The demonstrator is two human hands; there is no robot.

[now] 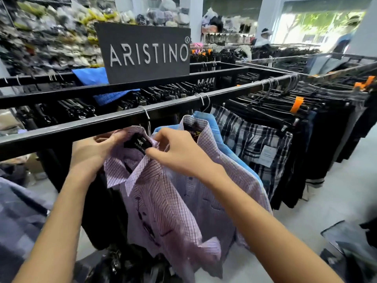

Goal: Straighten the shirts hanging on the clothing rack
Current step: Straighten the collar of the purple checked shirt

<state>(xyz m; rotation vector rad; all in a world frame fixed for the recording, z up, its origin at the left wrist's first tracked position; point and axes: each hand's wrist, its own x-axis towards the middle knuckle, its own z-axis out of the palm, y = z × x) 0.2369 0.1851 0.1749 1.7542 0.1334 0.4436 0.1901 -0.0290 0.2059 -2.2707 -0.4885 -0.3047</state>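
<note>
A lilac checked shirt (161,203) hangs from a wire hanger on the black rack rail (85,123), its collar open and a black brand label showing. My left hand (91,154) grips the left side of the collar. My right hand (179,152) pinches the right side of the collar beside the label. Right behind it hang a second lilac checked shirt (212,144) and a blue shirt (210,121).
Further right along the rail hang a dark plaid garment (251,139) with a white tag and several dark trousers (326,144). A black brand sign (144,52) stands on the rack top. A grey garment (18,211) lies at the left. People stand far back.
</note>
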